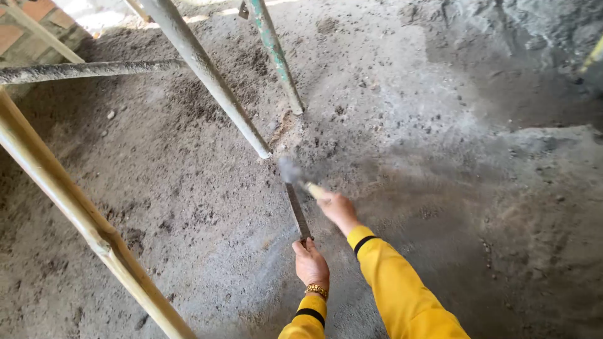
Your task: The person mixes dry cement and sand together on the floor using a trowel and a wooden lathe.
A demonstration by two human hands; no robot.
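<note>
My left hand grips the near end of a long flat metal chisel that slants away toward the floor. My right hand holds a hammer by its pale wooden handle. The hammer head is a grey blur just above the chisel's far end. Both arms wear yellow sleeves with black cuffs, and a gold watch sits on my left wrist. The chisel tip lies close to the foot of a grey scaffold pole.
The rough concrete floor is covered in dust and grit. A green pole stands behind the grey one. A yellowish pole crosses the left foreground, a horizontal grey pipe behind it. A brick wall is at top left.
</note>
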